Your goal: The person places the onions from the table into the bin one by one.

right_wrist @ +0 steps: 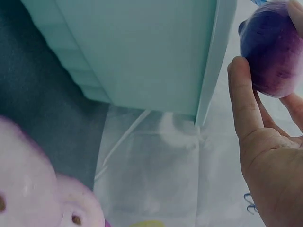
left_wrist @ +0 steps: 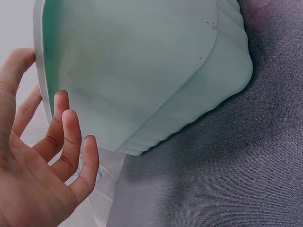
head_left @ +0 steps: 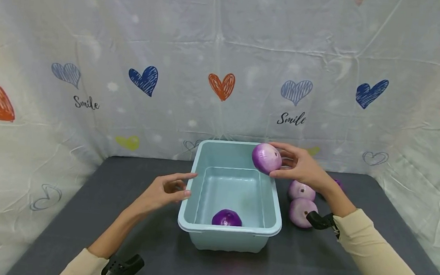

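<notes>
The right hand [head_left: 303, 165] is gripping a purple onion [head_left: 267, 158] above the tub's [head_left: 231, 231] far right corner; the left hand [head_left: 163, 190], fingers loose, is lying beside its left rim.

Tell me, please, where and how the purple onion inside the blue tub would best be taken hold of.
Probably grip the purple onion by its rounded left and right sides, coming from above through the open top of the blue tub: the near wall hides its lower part in the head view and blocks a front approach.
</notes>
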`<state>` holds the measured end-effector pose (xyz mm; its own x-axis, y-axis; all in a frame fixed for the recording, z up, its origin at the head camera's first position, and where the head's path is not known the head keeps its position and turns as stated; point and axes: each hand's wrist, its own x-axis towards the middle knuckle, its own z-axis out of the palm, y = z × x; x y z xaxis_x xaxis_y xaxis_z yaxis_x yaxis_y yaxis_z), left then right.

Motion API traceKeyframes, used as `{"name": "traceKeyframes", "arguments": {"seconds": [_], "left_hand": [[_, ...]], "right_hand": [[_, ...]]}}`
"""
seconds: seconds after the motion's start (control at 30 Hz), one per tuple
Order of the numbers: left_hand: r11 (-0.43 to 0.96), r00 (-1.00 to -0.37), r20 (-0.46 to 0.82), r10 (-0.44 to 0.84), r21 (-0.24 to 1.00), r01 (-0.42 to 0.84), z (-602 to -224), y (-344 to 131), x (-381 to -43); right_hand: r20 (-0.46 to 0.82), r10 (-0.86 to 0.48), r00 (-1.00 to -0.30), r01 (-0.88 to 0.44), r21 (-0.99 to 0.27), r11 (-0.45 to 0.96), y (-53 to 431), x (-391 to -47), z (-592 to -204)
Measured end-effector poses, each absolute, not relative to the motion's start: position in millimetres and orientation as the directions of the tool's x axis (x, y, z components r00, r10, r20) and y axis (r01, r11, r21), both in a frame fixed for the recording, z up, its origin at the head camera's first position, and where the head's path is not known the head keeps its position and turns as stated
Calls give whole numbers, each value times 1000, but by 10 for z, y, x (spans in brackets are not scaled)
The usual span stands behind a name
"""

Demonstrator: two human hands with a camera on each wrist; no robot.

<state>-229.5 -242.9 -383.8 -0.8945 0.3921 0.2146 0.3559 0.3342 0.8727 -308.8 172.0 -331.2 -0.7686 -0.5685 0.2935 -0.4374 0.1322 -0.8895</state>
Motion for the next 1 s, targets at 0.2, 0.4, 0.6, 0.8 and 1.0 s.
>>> {"name": "traceKeyframes", "arguments": {"seconds": [0.2,0.4,0.6,0.8,1.0], "left_hand": [[336,-901,204,384,878,341,-3852,-2431,-2297],[338,-898,210,386,874,349,-3860,-2431,-2285],[339,-898,209,386,874,349,-3856,-2427,-2283],[346,-899,207,385,871,349,-3845,-2423,-2290],[340,-898,206,389,874,348,-3842,-2424,-2287]], "right_hand": [[289,-586,-757,-433,-894,119,1662,-3066,-3307],[303,-612,-730,-406,-913,32,1705,-3078,-3347],[286,-599,-748,-403,-913,68,1822,-3077,-3371],[263,-565,-782,-381,-919,99,2005,-3066,-3400],[266,-540,-798,-392,-910,132,2209,-3040,-3444]]}}
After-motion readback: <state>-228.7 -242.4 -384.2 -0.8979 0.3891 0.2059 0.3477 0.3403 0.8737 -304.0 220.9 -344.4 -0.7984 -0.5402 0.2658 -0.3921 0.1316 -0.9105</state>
